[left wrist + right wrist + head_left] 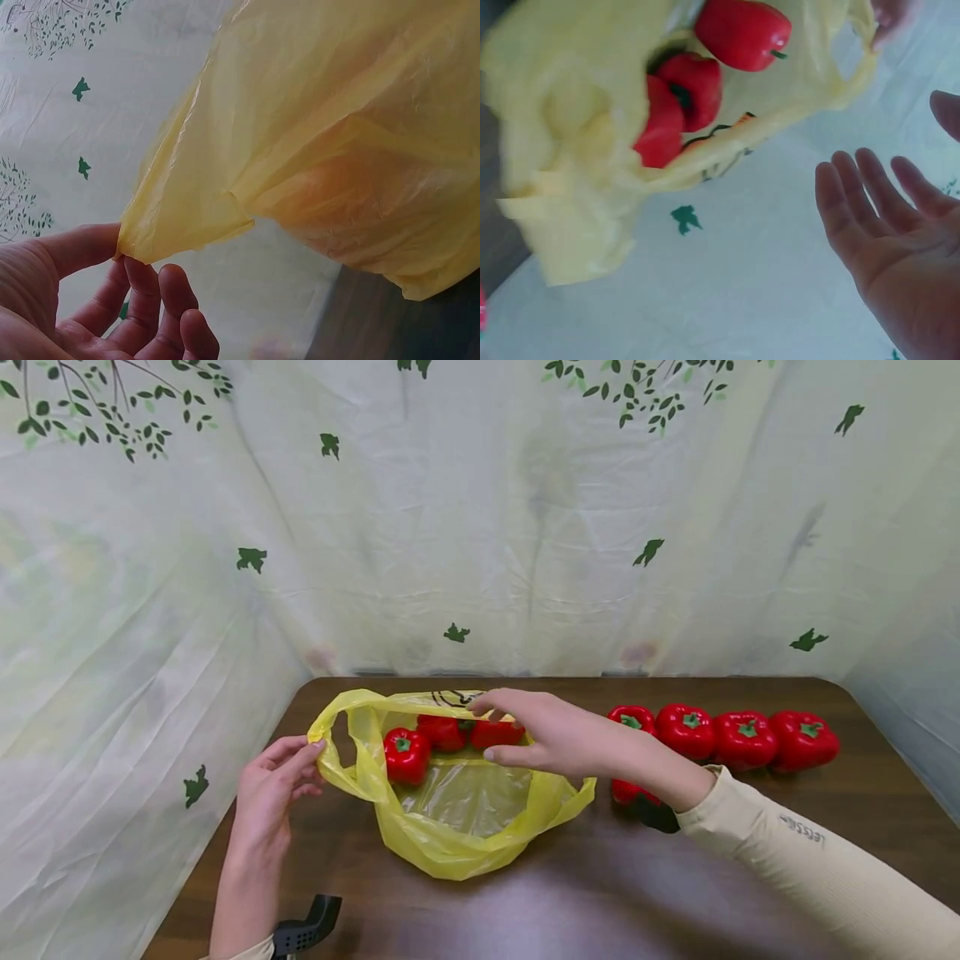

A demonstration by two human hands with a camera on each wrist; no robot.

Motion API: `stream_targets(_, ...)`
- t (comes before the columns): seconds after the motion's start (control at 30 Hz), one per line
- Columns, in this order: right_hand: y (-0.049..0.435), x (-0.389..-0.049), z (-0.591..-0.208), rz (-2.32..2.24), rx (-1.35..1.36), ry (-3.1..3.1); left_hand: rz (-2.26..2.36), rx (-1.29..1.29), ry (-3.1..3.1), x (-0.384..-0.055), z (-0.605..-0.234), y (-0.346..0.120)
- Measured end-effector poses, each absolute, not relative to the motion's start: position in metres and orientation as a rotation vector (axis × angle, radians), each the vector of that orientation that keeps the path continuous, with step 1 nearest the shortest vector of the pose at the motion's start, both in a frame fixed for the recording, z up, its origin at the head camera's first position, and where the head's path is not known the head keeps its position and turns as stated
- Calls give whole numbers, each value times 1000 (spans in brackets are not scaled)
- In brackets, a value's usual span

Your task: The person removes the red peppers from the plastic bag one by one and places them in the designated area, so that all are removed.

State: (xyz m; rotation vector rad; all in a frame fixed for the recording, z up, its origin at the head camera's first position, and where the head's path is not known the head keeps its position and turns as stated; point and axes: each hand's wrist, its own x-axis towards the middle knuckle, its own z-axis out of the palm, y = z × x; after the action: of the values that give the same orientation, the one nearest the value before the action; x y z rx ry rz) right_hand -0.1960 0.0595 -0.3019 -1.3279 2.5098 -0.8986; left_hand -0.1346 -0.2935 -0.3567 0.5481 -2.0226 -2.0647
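Note:
A yellow plastic bag [457, 852] stands on the table with its mouth spread. Inside it lie red bell peppers: one at the left [407, 755] and two more along the far side, partly hidden by the right hand. Between thumb and fingers, my left hand [273, 785] pinches the bag's left handle [157, 232]. My right hand [536, 727] hangs over the bag's right part, fingers extended and thumb apart, holding nothing. In the right wrist view, the right palm [907, 255] is bare and the peppers [742, 34] show in the bag's mouth.
To the right of the bag, several red bell peppers [746, 739] stand in a row on the brown table [570, 885]. Another pepper [628, 791] is partly covered by the right forearm. A pale curtain with leaf prints [480, 568] hangs behind the table.

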Motion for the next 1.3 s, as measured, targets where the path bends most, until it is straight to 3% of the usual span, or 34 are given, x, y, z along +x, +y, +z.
stream_targets(0.43, 3, -226, -296, -894, -1399, 2367, -2084, 548, -1992, -136, -355, -292)
stream_targets(0.97, -58, -237, -374, -980, -1247, 2439, -2090, 545, -1994, -135, -354, -290)
stream_targets(1.3, -75, -236, -396, -963, -1063, 2564, -2102, 521, -1989, -135, -356, -290)
